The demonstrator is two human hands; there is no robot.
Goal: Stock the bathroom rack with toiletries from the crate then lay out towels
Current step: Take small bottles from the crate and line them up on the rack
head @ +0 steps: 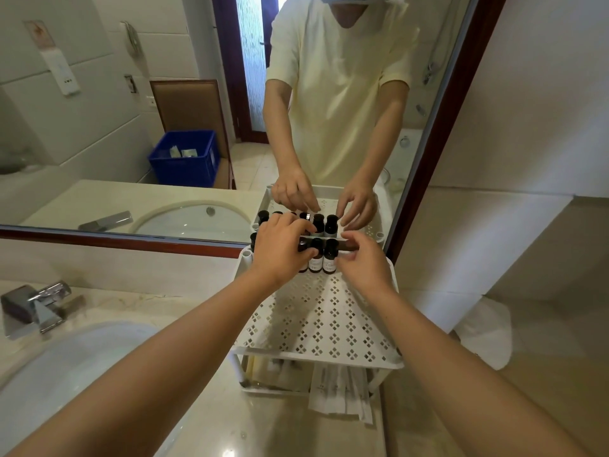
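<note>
Fingers (293, 230) among dark bottles (330, 258) (mirror (131, 127) just behind)

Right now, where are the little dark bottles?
The bottles stand on the white rack, at the back of its top shelf, against the mirror, centre of the head view; the left hand covers some, the right hand is beside them.

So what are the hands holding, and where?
The left hand grips small dark bottles on the rack by their caps. The right hand curls beside the cap of the end bottle; contact cannot be told.
</note>
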